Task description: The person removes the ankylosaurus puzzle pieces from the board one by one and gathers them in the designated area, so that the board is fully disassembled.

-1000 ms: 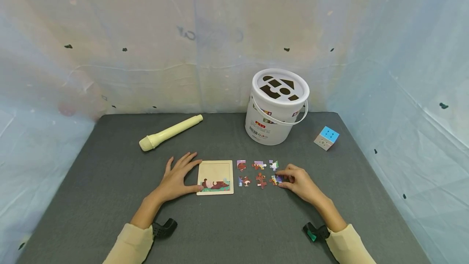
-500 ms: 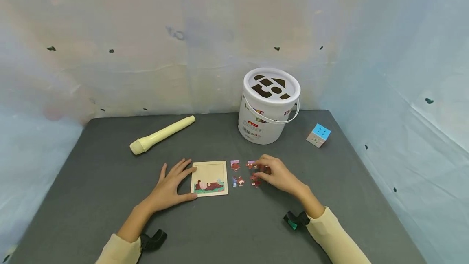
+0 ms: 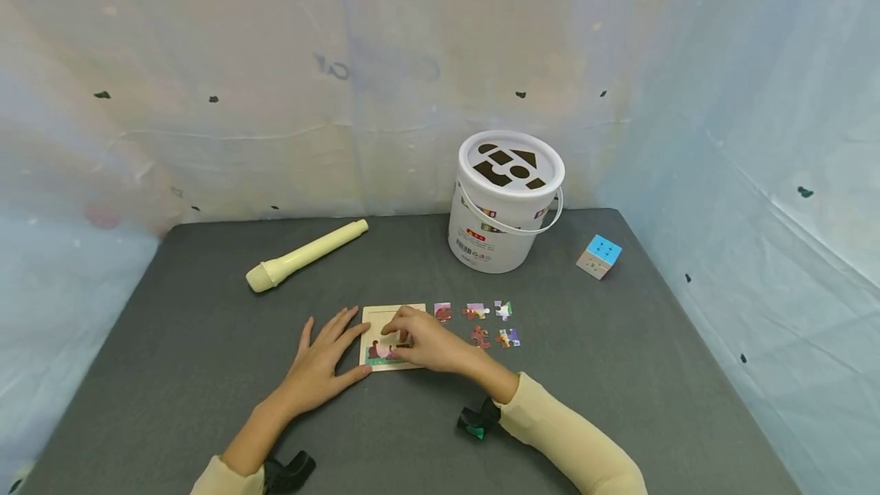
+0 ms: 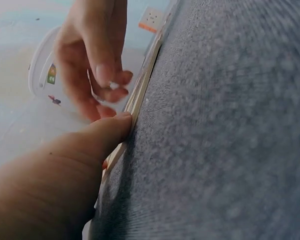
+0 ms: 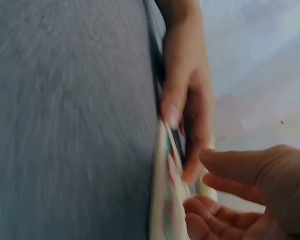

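A square wooden puzzle tray (image 3: pixel 378 310) lies on the grey table, with a strip of coloured picture pieces (image 3: pixel 374 352) along its near side. My left hand (image 3: pixel 312 369) has its fingers spread at the tray's left side, thumb at the near corner and index finger on the edge. Over the tray hovers my right hand (image 3: pixel 433 342), fingers loosely bent; the right wrist view shows a gap between thumb and fingers with nothing in it. Right of the tray lie several loose jigsaw pieces (image 3: pixel 476 312) in two rows; the near-left spot is hidden by my right hand.
Behind the pieces stands a white lidded bucket (image 3: pixel 491 231) with shaped holes in its top. A pale yellow toy microphone (image 3: pixel 309 254) lies back left, and a blue-topped cube (image 3: pixel 600 257) sits back right. Pale sheeting (image 3: pixel 275 98) surrounds the table.
My right hand has moved left, from the far-right jigsaw piece across the rows to above the tray. My left hand stays at the tray's edge. The view has shifted slightly.
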The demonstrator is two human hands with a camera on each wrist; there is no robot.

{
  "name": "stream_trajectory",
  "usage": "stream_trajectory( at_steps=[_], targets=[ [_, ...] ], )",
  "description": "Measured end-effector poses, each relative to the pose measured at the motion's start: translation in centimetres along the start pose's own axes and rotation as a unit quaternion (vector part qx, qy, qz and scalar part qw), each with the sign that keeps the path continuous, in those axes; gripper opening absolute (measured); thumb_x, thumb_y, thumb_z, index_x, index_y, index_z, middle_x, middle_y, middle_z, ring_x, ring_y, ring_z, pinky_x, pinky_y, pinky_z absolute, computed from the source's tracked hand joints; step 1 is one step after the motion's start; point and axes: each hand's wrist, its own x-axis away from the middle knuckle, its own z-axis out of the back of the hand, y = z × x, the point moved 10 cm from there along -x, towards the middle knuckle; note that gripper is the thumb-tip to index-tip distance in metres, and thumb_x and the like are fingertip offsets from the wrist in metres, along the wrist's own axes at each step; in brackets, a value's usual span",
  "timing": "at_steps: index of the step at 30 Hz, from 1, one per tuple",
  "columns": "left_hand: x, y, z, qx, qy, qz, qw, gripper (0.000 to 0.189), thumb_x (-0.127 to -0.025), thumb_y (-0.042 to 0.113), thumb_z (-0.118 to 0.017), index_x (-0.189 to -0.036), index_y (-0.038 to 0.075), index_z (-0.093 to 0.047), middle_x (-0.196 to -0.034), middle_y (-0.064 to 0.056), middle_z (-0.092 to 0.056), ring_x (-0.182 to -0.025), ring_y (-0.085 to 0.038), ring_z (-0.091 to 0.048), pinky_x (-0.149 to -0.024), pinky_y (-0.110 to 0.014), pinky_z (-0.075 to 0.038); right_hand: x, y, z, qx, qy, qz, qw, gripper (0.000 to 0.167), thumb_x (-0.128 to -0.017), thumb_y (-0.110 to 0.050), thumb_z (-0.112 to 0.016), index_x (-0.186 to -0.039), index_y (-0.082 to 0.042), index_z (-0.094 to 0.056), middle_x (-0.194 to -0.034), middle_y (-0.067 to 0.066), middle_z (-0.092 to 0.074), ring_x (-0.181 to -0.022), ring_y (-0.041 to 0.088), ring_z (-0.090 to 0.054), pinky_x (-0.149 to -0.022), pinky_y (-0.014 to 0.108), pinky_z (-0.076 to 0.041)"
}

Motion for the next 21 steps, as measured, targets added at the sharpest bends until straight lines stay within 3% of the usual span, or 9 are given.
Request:
stream_trajectory(
  at_steps=[7,21],
  targets=[
    [0.2,-0.2,0.0,-0.011,-0.004,0.012,0.9999,0.071,-0.088,0.058,-0.068,-0.146,0.021,-0.052,-0.159,-0.013,-0.032,-0.146,-0.036,-0.028,-0.110,-0.072,-0.005,-1.8,0.1,-1.8,0.033,0.005,-0.035,0.9988,0.030,-0.085,-0.013,-0.081,-0.111,-0.001,-0.070,-0.100,0.008,-0.058,-0.071,0.008,-0.049,-0.065,0.016,-0.041],
    [0.2,-0.3,0.0,-0.011,0.002,0.013,0.9999,0.072,-0.088,0.058,-0.068,-0.147,0.021,-0.052,-0.159,-0.014,-0.032,-0.146,-0.036,-0.028,-0.111,-0.071,-0.005,-2.0,0.7,-2.2,0.046,0.015,-0.070,0.9964,0.028,-0.083,-0.015,-0.083,-0.105,-0.004,-0.071,-0.096,0.004,-0.057,-0.075,0.006,-0.048,-0.067,0.017,-0.042]
  ],
)
